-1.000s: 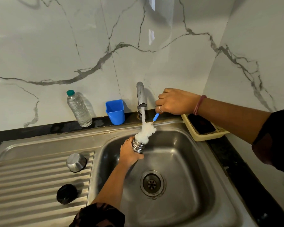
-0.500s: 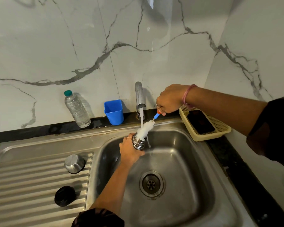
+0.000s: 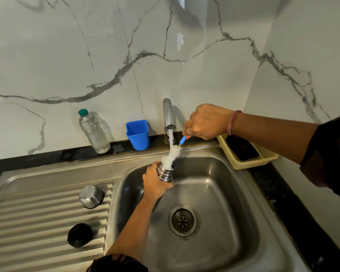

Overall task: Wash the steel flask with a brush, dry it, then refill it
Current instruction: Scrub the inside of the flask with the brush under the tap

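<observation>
Both hands grip: left (image 3: 157,183) around ribbed steel flask (image 3: 164,172), right (image 3: 206,122) pinching fluffy white brush (image 3: 171,157).

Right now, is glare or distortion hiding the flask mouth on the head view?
Head view: wide-angle bends the sink rim; glare streaks only the wall tiles; the flask mouth is sharp but filled by the white brush bristles and running water.

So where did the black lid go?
The black lid sits on the ribbed draining board, left of the sink bowl, just in front of the steel cup.
</observation>
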The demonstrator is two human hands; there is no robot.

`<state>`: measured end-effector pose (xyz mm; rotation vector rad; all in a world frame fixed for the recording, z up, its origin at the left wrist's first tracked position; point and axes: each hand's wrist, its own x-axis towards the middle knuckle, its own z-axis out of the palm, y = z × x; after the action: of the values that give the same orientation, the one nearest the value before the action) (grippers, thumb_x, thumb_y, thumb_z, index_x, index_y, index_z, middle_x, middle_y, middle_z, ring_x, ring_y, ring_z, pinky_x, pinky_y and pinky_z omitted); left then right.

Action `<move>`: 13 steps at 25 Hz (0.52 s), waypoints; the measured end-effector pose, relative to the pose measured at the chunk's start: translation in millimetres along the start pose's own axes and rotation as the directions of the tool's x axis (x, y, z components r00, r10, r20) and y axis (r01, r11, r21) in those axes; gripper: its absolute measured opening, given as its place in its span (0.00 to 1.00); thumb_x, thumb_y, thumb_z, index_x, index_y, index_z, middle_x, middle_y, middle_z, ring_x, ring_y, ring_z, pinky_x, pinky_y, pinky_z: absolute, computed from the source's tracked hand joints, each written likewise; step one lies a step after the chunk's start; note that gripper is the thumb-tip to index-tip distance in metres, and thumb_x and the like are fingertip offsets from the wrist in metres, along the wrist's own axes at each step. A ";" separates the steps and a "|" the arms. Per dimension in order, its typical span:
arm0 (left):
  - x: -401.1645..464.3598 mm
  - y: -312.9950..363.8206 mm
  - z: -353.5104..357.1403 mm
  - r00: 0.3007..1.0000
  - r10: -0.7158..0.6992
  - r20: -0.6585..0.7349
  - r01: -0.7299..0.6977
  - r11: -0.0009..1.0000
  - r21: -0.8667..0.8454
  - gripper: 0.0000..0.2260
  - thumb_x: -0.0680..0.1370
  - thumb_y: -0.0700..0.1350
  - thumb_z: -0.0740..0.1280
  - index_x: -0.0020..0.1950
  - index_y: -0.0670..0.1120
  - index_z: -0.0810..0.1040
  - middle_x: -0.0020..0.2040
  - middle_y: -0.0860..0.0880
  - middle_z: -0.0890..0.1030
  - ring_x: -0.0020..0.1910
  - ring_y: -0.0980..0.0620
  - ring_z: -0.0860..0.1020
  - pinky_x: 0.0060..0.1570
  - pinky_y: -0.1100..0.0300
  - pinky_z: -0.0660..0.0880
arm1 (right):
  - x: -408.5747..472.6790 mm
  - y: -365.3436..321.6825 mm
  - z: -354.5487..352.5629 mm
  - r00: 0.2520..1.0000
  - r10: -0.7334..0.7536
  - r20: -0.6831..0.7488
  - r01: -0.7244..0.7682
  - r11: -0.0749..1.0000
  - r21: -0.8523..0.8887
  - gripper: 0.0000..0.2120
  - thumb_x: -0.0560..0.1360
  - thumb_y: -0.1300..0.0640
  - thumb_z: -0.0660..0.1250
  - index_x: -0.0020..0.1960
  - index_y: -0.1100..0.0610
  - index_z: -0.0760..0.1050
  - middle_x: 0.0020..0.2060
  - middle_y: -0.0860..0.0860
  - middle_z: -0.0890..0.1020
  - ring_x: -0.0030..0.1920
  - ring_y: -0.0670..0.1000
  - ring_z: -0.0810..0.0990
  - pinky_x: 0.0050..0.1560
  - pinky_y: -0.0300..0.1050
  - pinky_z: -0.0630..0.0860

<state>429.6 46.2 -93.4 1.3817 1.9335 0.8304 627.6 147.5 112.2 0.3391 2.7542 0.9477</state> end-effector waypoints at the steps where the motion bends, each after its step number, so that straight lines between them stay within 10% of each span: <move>1: -0.5 2.1 -0.6 1.000 -0.006 -0.001 0.006 1.000 0.017 0.39 0.53 0.49 0.78 0.64 0.51 0.73 0.57 0.49 0.78 0.58 0.46 0.76 0.62 0.42 0.72 | -0.9 -3.3 -0.9 0.996 0.048 0.072 -0.052 0.998 0.048 0.15 0.82 0.47 0.54 0.53 0.50 0.79 0.39 0.47 0.81 0.34 0.50 0.76 0.33 0.42 0.66; 8: 1.0 21.8 4.9 0.999 -0.040 -0.011 0.041 0.994 0.100 0.37 0.58 0.46 0.81 0.66 0.50 0.72 0.60 0.49 0.76 0.63 0.44 0.72 0.63 0.47 0.66 | 28.1 -4.7 -31.8 0.764 0.162 0.625 -0.461 0.815 0.352 0.15 0.81 0.48 0.57 0.40 0.53 0.74 0.32 0.48 0.73 0.32 0.47 0.69 0.33 0.41 0.64; 13: -0.7 19.6 0.1 1.000 -0.031 0.007 0.030 0.996 0.089 0.36 0.59 0.44 0.79 0.65 0.49 0.72 0.59 0.49 0.76 0.61 0.46 0.72 0.63 0.50 0.65 | 13.6 -1.6 -28.1 0.878 0.160 0.451 -0.321 0.895 0.308 0.14 0.80 0.45 0.57 0.52 0.54 0.75 0.38 0.48 0.74 0.39 0.51 0.75 0.39 0.44 0.68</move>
<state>441.0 50.6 -78.2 1.4013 2.0015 0.7310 606.8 133.9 131.2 0.8659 2.5034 0.3193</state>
